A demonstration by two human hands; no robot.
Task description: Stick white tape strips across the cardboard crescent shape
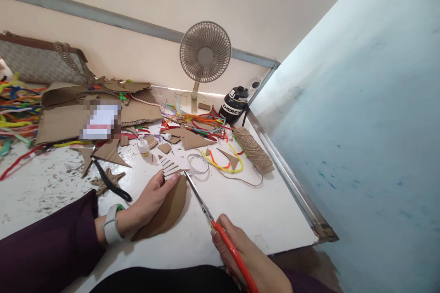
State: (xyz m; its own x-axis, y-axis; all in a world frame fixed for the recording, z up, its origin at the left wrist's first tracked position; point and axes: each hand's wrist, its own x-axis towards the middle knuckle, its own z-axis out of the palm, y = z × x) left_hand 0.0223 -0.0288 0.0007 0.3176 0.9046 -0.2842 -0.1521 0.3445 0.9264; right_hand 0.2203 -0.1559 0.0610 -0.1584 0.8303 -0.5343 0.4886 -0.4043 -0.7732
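My left hand [148, 202] is closed on a curved, leaf-like piece of brown cardboard [171, 208], thumb on top near its far end. Narrow white paper strips [169, 165] fan out beyond my fingers; how they join the cardboard is hidden. In my right hand [245, 249] is a pair of scissors [201, 201] with orange-red handles. Its blades point away from me, their tips at the edge of the strips beside my left thumb. The blades look nearly closed. A small white glue bottle [143, 147] stands just beyond the strips.
Cardboard scraps, pipe cleaners and a phone [99, 121] cover the table's back left. A fan [205, 55], a black bottle [234, 105] and a twine roll [253, 149] stand or lie at the back right. A cardboard star [109, 181] and black-handled tool [110, 181] lie left. A wall borders the right.
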